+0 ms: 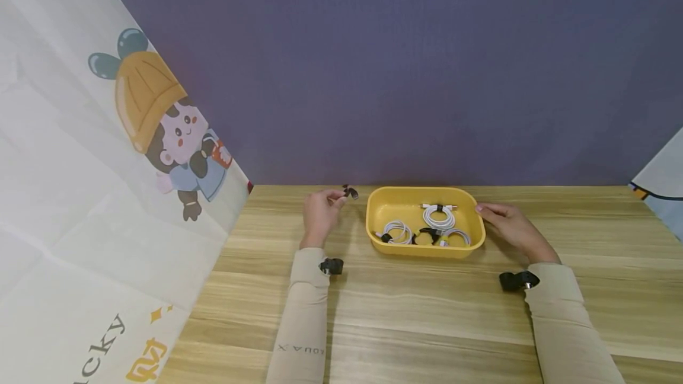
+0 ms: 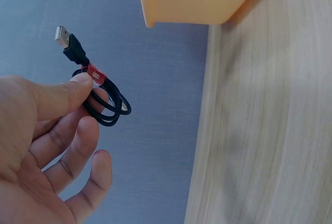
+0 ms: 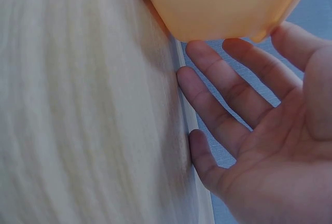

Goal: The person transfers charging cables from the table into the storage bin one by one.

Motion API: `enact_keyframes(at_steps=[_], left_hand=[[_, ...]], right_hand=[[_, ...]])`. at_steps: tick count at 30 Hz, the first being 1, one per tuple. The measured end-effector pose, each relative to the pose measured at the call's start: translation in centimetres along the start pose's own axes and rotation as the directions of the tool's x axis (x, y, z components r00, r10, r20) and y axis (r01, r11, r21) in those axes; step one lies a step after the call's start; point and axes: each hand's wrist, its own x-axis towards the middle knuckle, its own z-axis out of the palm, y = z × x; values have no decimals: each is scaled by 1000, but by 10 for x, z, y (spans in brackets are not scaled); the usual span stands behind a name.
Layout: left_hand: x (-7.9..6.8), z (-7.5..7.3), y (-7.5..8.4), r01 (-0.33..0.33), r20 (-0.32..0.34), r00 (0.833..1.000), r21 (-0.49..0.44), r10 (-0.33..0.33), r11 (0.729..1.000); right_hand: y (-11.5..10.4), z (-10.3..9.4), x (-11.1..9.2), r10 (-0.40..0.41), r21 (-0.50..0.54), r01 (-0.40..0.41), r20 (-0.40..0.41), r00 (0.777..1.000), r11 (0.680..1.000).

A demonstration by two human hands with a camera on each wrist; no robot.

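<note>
My left hand (image 1: 318,218) is left of the yellow bin (image 1: 373,206), above the table. Between thumb and index finger it pinches a coiled black USB cable (image 2: 111,105) with a red tie around it; the metal plug points up in the left wrist view. At the bin's right end, my right hand (image 1: 512,227) has its thumb on the rim and fingertips against the outer wall. Inside the bin lie a coiled white cable (image 1: 439,225) with a black tie, another white coil (image 1: 411,236) at the front left, a black cable (image 1: 424,231) and a greyish coil (image 1: 466,236).
The wood-grain table (image 1: 427,313) ends at a dark blue-grey panel (image 1: 416,76) just behind the bin. A white sheet with a cartoon figure (image 1: 181,135) hangs on the left. Black wrist cameras sit on both sleeves. A black cord (image 1: 664,197) shows at the far right.
</note>
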Motion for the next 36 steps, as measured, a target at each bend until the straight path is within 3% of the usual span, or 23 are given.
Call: enact_keyframes(at_steps=[11, 36], left_hand=[[0, 3, 4, -82, -30, 996, 31, 83, 996], [-3, 5, 15, -138, -24, 990, 23, 139, 990]], right_hand=[[3, 0, 1, 11, -4, -11, 14, 1000, 1000], [-2, -1, -3, 8, -16, -8, 18, 1000, 1000]])
